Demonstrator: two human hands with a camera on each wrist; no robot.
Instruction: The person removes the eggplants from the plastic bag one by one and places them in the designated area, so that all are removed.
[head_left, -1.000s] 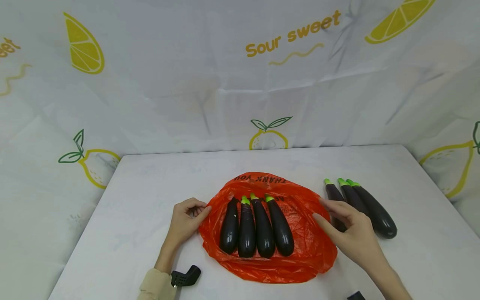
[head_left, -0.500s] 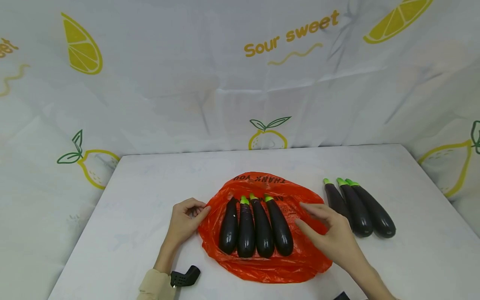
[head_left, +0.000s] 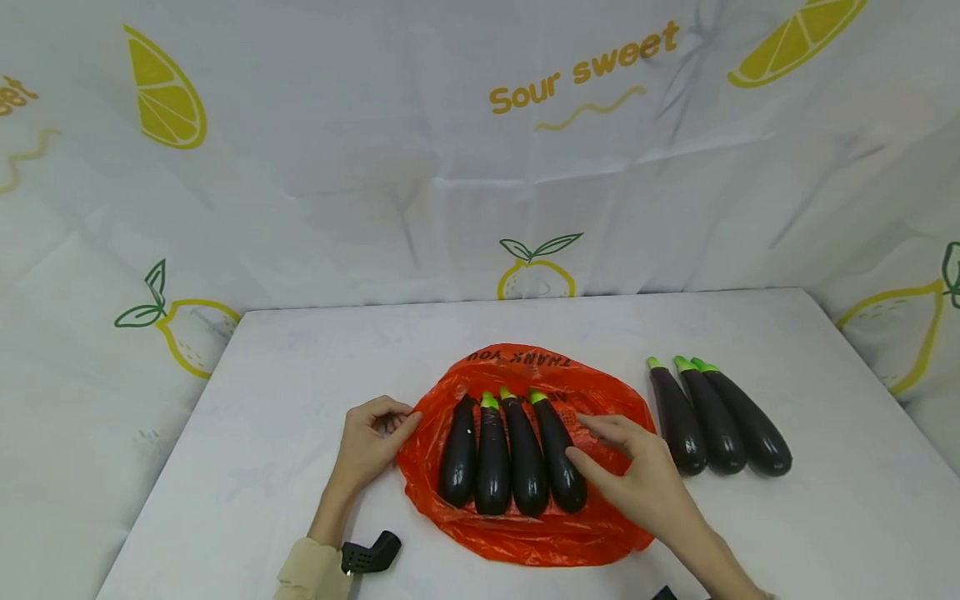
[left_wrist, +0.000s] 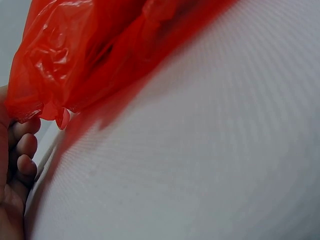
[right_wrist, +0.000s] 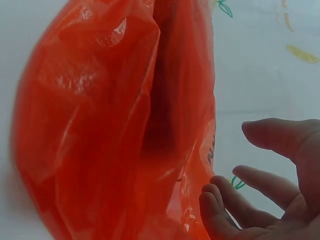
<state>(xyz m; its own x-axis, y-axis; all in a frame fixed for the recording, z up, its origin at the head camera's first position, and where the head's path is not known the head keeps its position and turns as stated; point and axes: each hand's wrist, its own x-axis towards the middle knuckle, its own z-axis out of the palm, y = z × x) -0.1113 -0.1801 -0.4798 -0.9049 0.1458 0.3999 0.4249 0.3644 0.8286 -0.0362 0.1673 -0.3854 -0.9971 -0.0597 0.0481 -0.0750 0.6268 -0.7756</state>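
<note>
A red plastic bag (head_left: 615, 500) with dark lettering lies spread on the table, with several dark purple eggplants (head_left: 492, 467) side by side on its middle. My left hand (head_left: 369, 442) pinches the bag's left edge between thumb and fingers; in the left wrist view the red film (left_wrist: 55, 65) runs over its curled fingers (left_wrist: 27, 145). Over the bag's right part is my right hand (head_left: 637, 475), thumb and fingers spread apart and holding nothing. Its thumb tip overlaps the rightmost eggplant (head_left: 558, 446) in the head view. The right wrist view shows the loose fingers (right_wrist: 260, 190) beside the bag.
Three more eggplants (head_left: 720, 421) lie together on the white table (head_left: 315, 358), right of the bag. A black wrist device (head_left: 372, 552) sits by the left sleeve (head_left: 311, 571). Behind the table hangs a white lemon-print cloth (head_left: 337, 208).
My right hand has moved left from the bag's right edge, across the bag toward the eggplants, uncovering the three on the right. The left hand stays on the bag's edge.
</note>
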